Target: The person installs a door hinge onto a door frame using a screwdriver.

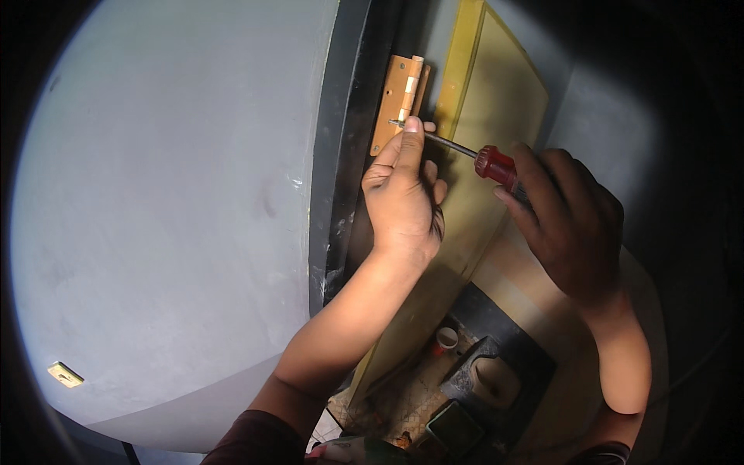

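Note:
A copper-coloured hinge with screw holes is set upright on the dark door frame. My left hand is at the hinge's lower half, thumb and fingers pinched together around a small metal screw that points at the hinge plate. My right hand grips the red handle of a screwdriver. Its thin shaft slants up and left into the pinch of my left hand, where the thumb and fingers hide the meeting of tip and screw.
Just right of the hinge stands a yellow door. A grey wall fills the left, with a small switch plate low on it. On the floor below are a red-and-white tub, a toilet-like basin and a dark green container.

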`<control>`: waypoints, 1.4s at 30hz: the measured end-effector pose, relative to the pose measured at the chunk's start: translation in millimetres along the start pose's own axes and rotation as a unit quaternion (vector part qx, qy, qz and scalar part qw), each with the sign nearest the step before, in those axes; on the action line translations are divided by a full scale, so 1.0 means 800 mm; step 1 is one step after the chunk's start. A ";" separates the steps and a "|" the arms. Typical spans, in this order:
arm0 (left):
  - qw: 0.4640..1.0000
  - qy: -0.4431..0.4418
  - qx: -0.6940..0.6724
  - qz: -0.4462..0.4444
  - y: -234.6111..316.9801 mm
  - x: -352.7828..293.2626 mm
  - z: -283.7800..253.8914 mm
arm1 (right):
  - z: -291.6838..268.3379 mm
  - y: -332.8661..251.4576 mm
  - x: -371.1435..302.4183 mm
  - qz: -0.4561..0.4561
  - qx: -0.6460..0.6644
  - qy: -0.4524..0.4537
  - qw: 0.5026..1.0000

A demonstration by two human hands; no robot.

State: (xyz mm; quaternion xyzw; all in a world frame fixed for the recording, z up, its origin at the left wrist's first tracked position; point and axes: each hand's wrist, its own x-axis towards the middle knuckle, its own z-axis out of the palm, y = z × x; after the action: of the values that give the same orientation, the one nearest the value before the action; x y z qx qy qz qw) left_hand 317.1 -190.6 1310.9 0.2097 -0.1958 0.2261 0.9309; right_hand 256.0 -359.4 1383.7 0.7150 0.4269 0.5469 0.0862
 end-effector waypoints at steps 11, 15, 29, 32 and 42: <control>0.999 -0.046 -0.009 -0.012 0.000 -0.003 -0.008 | -0.035 -0.003 0.040 0.372 0.393 -0.176 0.822; 1.000 -0.019 0.000 -0.018 -0.002 -0.007 -0.004 | -0.011 -0.007 0.019 0.037 0.050 -0.005 0.998; 0.999 0.032 -0.024 0.014 -0.007 -0.004 0.005 | -0.034 -0.023 0.016 0.235 0.284 -0.149 0.918; 0.999 0.034 -0.019 0.018 -0.003 -0.002 0.008 | -0.014 -0.033 0.007 0.082 0.064 -0.085 0.991; 0.989 -0.130 -0.045 -0.049 0.000 -0.002 -0.006 | -0.047 -0.016 0.063 0.451 0.434 -0.202 0.753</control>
State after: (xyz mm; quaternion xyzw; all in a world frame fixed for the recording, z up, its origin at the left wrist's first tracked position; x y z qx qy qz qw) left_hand 316.9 -188.6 1305.8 0.2045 -0.3147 0.1415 0.9160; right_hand 218.9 -328.8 1426.2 0.8791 0.2185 0.1207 -0.4059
